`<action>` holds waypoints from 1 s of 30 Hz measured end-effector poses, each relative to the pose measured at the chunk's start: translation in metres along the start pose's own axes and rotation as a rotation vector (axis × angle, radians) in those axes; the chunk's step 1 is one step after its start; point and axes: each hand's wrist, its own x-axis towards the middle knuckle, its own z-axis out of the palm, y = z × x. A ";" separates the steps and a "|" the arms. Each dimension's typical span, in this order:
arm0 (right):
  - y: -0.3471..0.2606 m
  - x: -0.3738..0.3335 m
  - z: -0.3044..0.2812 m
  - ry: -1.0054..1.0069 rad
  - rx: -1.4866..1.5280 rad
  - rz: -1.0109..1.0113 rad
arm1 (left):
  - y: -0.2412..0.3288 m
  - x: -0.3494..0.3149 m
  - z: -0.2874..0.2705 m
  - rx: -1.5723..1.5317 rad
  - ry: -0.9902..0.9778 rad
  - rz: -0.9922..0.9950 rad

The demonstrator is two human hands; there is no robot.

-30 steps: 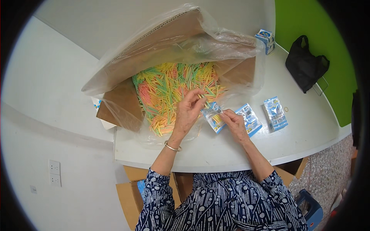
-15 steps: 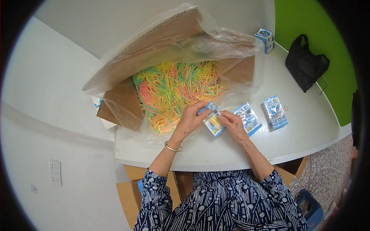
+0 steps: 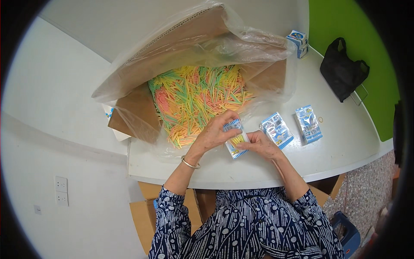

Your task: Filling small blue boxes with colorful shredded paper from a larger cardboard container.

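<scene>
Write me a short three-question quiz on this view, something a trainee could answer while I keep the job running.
1. Multiple choice: what do the left hand and right hand hold between them?
a) the black bag
b) a blue-striped packet
c) the wall socket

2. True or false: the bangle is worn on the left wrist.

3. Fill in: the pastel sticks lie in a cardboard ___ lined with clear plastic.

Key: 1. b; 2. true; 3. box.
</scene>
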 end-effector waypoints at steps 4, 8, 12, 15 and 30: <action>-0.011 -0.008 0.007 -0.037 0.003 -0.007 | 0.002 -0.006 0.007 0.121 -0.097 0.052; -0.002 -0.009 0.005 -0.063 -0.068 0.044 | 0.005 -0.008 0.004 0.057 -0.149 -0.015; -0.014 -0.026 -0.002 0.192 -0.424 -0.209 | -0.005 -0.031 -0.004 0.131 -0.204 -0.076; -0.010 -0.042 -0.034 0.632 -0.874 -0.376 | -0.023 -0.055 -0.003 0.372 -0.179 -0.015; -0.004 -0.051 -0.054 0.922 -1.227 -0.596 | -0.002 0.038 0.066 0.290 0.289 0.252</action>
